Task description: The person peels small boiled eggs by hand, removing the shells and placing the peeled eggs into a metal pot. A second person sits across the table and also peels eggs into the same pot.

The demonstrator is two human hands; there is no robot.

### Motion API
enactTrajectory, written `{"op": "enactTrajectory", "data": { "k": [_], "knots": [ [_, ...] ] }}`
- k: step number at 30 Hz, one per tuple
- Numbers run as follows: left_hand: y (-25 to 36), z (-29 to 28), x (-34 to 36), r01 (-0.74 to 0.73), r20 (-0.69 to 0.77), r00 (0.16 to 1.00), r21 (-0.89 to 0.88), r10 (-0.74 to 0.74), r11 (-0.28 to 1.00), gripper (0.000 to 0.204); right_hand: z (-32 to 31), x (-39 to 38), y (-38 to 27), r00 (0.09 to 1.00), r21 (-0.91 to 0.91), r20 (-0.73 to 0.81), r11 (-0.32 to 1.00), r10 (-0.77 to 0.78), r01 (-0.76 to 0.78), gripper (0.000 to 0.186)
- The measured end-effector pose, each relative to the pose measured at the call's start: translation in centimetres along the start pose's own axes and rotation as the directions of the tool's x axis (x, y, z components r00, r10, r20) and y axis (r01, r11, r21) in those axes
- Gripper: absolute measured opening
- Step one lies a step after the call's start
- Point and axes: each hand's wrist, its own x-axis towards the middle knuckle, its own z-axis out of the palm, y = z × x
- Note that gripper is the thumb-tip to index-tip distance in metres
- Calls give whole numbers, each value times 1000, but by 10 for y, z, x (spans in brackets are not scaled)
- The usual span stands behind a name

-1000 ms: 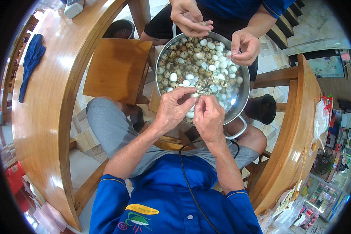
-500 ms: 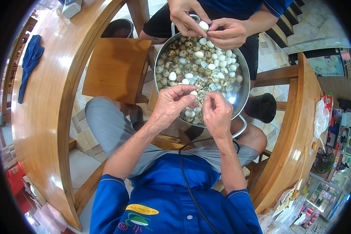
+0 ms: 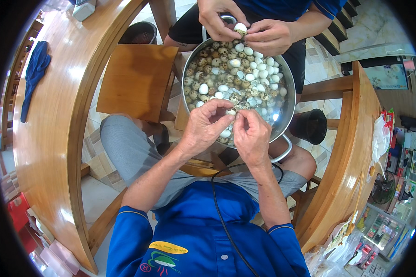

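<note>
A partly peeled quail egg, white with some speckled shell on it, sits between the thumb and index finger of my left hand. My right hand is closed in a pinch against the egg's right side, its fingertips at the shell. Both hands are over the near side of a large metal pot. In the pot lie many speckled quail eggs, peeled white eggs and shell bits in water. Across the pot, a co-worker's hands hold another half-peeled egg.
A wooden stool stands left of the pot. Wooden tables flank me, the left one with a blue cloth on it, the right one with plastic bags. A dark bin is right of the pot. A black cable crosses my lap.
My right hand has moved left, from beside the egg to touching it. In the co-worker's hands, the egg has turned and shows more speckled shell.
</note>
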Motion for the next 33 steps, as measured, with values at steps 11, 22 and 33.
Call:
{"op": "enactTrajectory", "data": {
  "k": [11,22,33],
  "knots": [
    [7,-9,4,157,91,987,-296,-136,942,25,2,7,13,963,40,33,962,269,-271,3],
    [5,-8,6,101,28,995,-144,-98,984,24,-5,6,8,944,-128,56,935,-326,331,21],
    [10,-9,4,195,75,980,-131,-186,972,21,-4,4,8,960,-84,76,958,-268,274,14]
  ]
}}
